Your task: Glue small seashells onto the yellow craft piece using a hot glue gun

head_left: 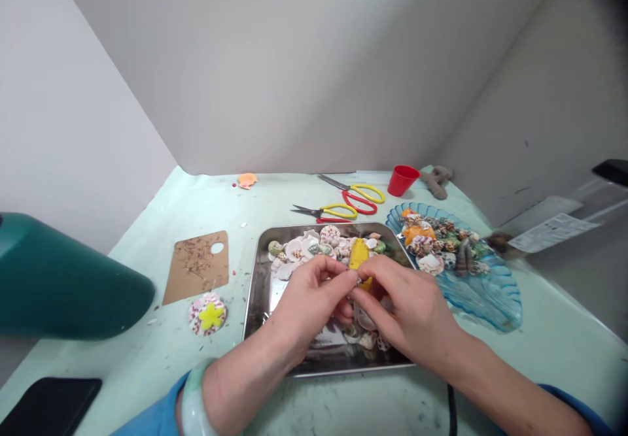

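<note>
Over a metal tray (251, 299), my left hand (318, 292) and my right hand (407, 299) meet with thumbs and fingertips pinched together. Between the fingertips is a tiny dark-and-white speckled piece, mostly hidden; I cannot make out its kind. Assorted seashells (297, 250) fill much of the tray, at the back and under my hands. Just behind my fingertips a yellow piece (359, 253) lies among them. Left of the tray sits a round speckled shell (193, 318) with a yellow flower shape (212, 317) on top.
Behind the tray lie two pairs of scissors (338, 212) and a red cup (403, 181). A blue scalloped dish (498, 299) with more shells stands at right. At left are pierced brown cardboard (196, 259), a large green cylinder (73, 285) and a flat black object (61, 406).
</note>
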`<move>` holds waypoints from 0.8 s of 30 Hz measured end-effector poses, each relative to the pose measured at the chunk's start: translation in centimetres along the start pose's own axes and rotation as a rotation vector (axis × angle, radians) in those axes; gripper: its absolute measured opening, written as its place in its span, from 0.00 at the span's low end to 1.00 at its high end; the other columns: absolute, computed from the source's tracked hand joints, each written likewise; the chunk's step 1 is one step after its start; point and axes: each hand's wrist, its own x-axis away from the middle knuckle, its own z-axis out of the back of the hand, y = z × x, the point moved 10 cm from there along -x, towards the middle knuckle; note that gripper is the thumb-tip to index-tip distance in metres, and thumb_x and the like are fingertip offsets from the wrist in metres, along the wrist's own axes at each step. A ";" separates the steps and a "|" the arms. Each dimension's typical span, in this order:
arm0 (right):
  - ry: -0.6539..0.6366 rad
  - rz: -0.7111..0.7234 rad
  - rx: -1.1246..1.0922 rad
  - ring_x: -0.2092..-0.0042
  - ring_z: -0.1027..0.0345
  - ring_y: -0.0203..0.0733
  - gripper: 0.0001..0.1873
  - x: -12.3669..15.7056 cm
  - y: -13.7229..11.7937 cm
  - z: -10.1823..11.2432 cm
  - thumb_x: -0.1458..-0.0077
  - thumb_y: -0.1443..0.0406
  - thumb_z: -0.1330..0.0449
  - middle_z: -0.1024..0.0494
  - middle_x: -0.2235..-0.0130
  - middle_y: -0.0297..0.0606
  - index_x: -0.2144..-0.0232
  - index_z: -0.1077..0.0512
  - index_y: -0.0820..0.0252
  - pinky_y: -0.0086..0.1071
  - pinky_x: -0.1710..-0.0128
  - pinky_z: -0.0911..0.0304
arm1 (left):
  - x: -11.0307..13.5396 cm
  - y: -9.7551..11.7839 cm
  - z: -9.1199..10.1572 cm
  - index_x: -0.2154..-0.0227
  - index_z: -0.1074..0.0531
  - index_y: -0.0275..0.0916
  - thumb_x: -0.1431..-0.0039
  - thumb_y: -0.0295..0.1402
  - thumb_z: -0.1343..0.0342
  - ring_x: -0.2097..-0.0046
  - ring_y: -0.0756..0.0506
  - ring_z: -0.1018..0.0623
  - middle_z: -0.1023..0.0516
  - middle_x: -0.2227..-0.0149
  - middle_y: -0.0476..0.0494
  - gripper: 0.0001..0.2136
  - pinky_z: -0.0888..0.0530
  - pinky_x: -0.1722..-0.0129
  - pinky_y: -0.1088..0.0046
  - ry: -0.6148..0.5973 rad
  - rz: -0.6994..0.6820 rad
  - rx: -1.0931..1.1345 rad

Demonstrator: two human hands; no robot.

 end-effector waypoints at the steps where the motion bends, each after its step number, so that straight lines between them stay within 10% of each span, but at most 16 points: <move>1: -0.002 -0.001 0.001 0.74 0.40 0.32 0.02 0.0 0.0 0.0 0.42 0.66 0.47 0.33 0.72 0.31 0.66 0.36 0.59 0.27 0.73 0.46 | 0.0 0.0 0.0 0.71 0.36 0.37 0.51 0.38 0.40 0.81 0.54 0.32 0.30 0.82 0.52 0.12 0.31 0.78 0.77 -0.001 0.001 -0.001; 24: -0.019 -0.004 0.015 0.75 0.40 0.32 0.03 -0.2 -0.1 -0.1 0.42 0.67 0.48 0.33 0.74 0.31 0.68 0.36 0.59 0.27 0.74 0.47 | 0.0 -0.2 -0.2 0.71 0.37 0.37 0.49 0.37 0.42 0.81 0.54 0.32 0.31 0.82 0.52 0.10 0.31 0.78 0.77 0.001 0.007 -0.022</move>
